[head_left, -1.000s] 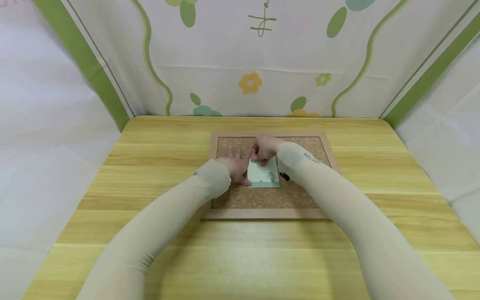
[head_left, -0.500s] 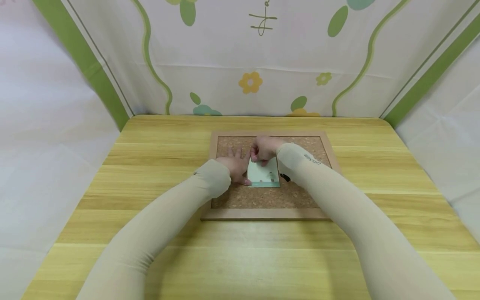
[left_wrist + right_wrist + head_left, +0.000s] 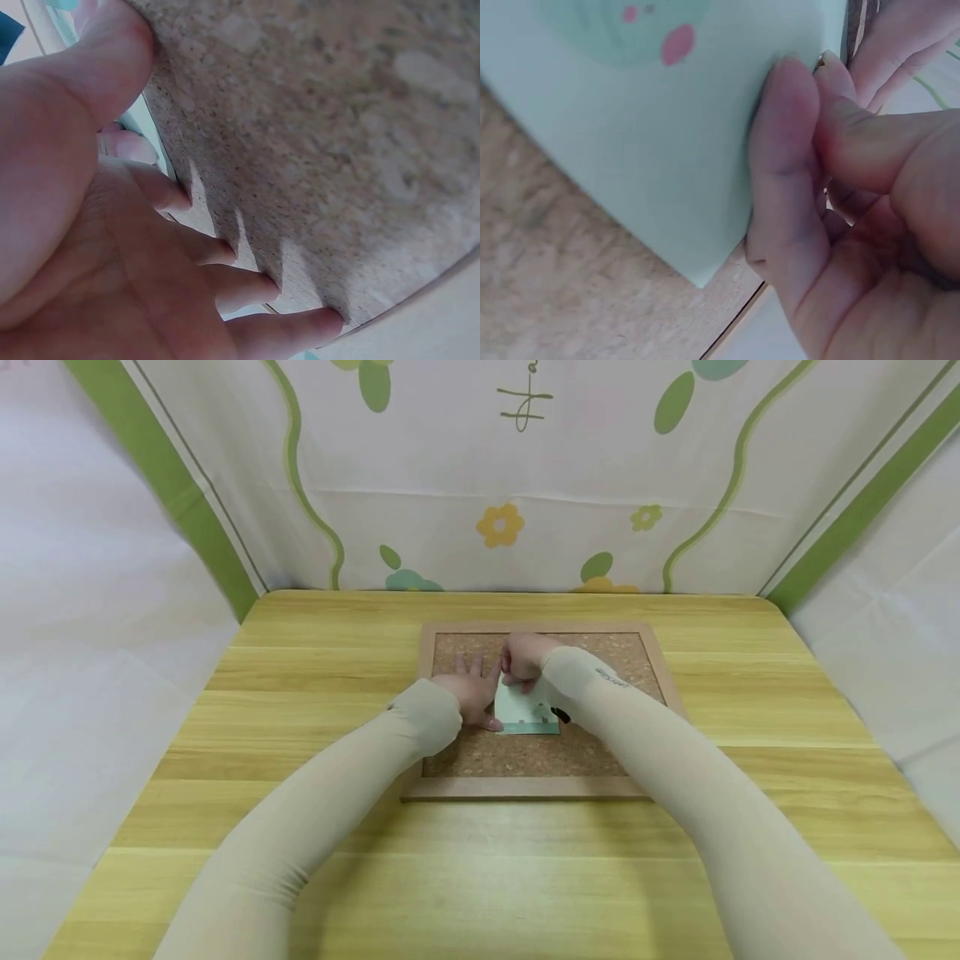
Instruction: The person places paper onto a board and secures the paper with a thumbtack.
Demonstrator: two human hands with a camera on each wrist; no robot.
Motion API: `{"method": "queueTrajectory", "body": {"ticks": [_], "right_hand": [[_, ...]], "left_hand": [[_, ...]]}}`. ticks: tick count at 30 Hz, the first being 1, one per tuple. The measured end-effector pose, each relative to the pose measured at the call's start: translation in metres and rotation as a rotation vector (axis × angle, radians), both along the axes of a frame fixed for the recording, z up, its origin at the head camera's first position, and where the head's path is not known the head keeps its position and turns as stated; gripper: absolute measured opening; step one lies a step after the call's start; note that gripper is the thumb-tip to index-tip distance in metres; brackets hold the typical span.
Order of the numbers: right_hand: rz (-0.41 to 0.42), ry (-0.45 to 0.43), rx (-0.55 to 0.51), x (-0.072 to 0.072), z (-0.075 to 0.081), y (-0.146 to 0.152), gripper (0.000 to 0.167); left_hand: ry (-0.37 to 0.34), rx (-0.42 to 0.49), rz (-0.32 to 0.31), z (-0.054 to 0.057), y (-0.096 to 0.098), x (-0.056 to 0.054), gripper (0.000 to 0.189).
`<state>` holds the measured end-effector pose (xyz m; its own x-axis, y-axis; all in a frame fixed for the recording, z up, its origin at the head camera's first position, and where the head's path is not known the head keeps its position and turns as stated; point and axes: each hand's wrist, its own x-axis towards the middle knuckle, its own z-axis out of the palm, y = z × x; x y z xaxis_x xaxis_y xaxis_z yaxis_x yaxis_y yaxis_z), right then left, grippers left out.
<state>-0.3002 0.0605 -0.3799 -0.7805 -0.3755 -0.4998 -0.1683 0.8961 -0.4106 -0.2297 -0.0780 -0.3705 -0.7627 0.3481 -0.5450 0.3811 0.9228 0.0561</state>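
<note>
A pale green note card (image 3: 525, 714) with a printed teal strip lies on a framed corkboard (image 3: 555, 764). My left hand (image 3: 472, 695) lies along the card's left edge with fingers spread; its thumb rests on the card's lower left corner. In the left wrist view, its fingertips (image 3: 262, 289) touch the cork. At the card's upper left, my right hand (image 3: 527, 658) pinches a tiny gold-coloured thumbtack (image 3: 821, 62) between thumb and index finger. The tack is mostly hidden by the fingertips, which sit right at the card's surface.
The corkboard's wooden frame (image 3: 525, 788) rests on a wood-grain table (image 3: 480, 877). A white cloth (image 3: 577, 468) printed with flowers hangs behind the table. A black piece (image 3: 560, 715) shows under the right sleeve, overlapping the card's right edge.
My right hand and forearm have shifted slightly left, and the hand has turned so the tack's shine no longer shows in the head view. The left hand and card have stayed put.
</note>
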Motion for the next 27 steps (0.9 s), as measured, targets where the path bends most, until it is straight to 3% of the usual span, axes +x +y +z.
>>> {"method": "queueTrajectory", "body": {"ticks": [9, 16, 23, 27], "right_hand": [[-0.005, -0.033, -0.016, -0.006, -0.003, -0.001, 0.010], [0.050, -0.004, -0.123, -0.006, -0.010, 0.011, 0.009], [0.068, 0.080, -0.290, 0.006, -0.019, 0.038, 0.009], [0.098, 0.217, -0.312, 0.018, -0.009, 0.063, 0.008]], "left_hand": [[0.014, 0.007, -0.002, -0.001, -0.002, 0.001, 0.106], [0.005, 0.029, -0.010, -0.004, -0.005, -0.002, 0.105], [0.009, 0.093, -0.033, -0.019, -0.012, -0.008, 0.107], [-0.011, 0.153, -0.023, -0.026, -0.019, -0.010, 0.107]]}}
